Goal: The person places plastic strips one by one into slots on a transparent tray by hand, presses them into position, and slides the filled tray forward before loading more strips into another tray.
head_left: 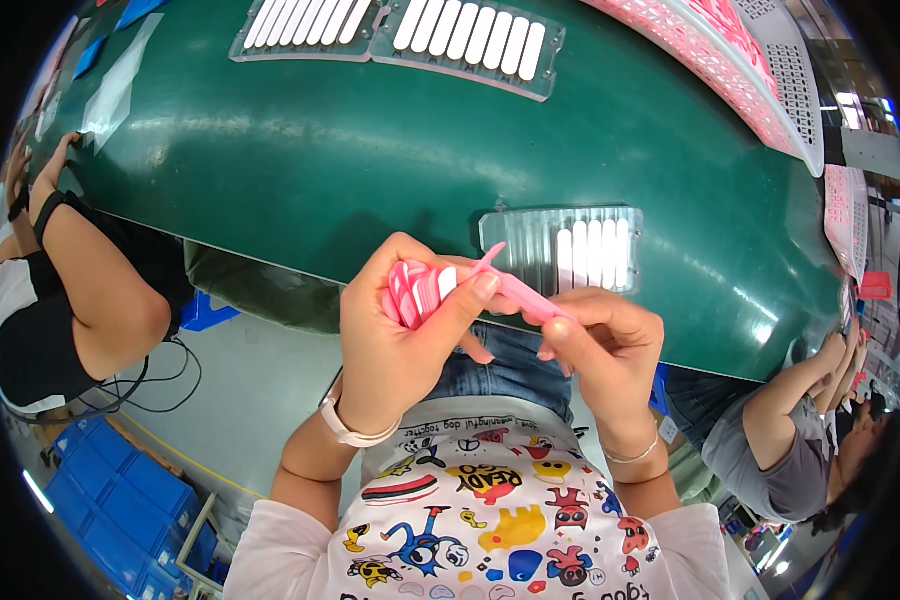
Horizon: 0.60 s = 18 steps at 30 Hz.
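Before my body, both hands are raised near the table's front edge. My left hand (390,335) is closed around a bunch of flat pink pieces with white faces (418,292). Between its thumb and finger it also pinches one end of a long, slim pink piece (522,294). My right hand (610,345) pinches the other end of that piece with thumb and forefinger. Just beyond my hands lies a clear slotted tray (492,232). Its right part holds several white strips (594,252); the slots on its left show no strips.
Two clear trays (542,86) with white strips lie at the green table's (300,150) far side. A pale basket (785,125) with pink pieces stands at the far right. People sit at left and right. Blue crates (120,510) stand on the floor at left.
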Motion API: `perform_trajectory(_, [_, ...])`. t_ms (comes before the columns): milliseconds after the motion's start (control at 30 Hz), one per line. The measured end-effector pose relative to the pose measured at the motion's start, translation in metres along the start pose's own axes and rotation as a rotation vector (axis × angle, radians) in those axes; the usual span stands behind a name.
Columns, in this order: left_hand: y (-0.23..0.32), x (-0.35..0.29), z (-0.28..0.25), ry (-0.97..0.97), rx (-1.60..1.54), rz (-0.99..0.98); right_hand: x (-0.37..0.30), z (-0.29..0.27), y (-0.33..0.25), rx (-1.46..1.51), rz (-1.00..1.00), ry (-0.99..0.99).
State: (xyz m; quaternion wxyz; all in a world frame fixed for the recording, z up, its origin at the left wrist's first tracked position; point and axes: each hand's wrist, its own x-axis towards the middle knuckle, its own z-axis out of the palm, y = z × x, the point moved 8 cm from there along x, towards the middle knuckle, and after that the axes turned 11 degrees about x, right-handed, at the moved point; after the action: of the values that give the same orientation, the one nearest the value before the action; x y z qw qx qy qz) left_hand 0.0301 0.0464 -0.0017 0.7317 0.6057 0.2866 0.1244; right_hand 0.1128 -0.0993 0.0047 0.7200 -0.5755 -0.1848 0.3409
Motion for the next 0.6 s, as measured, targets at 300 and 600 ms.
perform_trajectory(300, [-0.007,0.001,-0.008,-0.007,-0.059,-0.087,-0.001,-0.005,0.006,0.322,0.204,0.087])
perform_trajectory(600, [-0.011,0.0,-0.015,0.029,-0.051,-0.1,-0.001,-0.022,-0.018,-0.279,-0.068,0.263])
